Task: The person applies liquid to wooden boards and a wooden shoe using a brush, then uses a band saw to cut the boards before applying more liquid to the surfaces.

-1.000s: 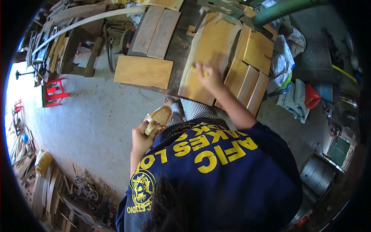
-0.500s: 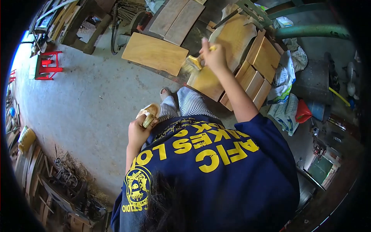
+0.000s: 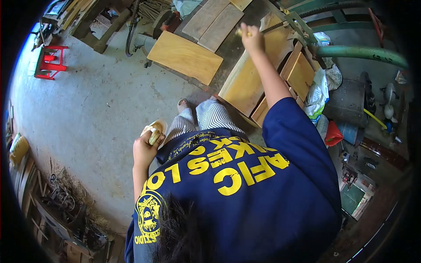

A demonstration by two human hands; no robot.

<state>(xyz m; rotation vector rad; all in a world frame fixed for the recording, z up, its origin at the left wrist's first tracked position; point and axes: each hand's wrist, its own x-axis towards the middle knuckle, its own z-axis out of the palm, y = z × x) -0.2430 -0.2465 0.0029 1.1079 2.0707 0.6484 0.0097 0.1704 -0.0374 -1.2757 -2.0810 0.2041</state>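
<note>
Workbench (image 3: 227,65) at upper centre supports boards (image 3: 186,57) laid flat, likely for access, while the right hand (image 3: 254,43) grips something yellow (image 3: 249,34) and the left hand (image 3: 144,148) clasps a container (image 3: 161,126) near the body.

Open grey concrete floor (image 3: 96,101) is giving the left hand (image 3: 145,147) room outward. Right of the right hand (image 3: 253,39), a green metal bracket (image 3: 301,27) and thick green tube (image 3: 362,54) are obstructing sideways passage (2 flat grey-brown boards (image 3: 220,28) are lying to its left).
</note>
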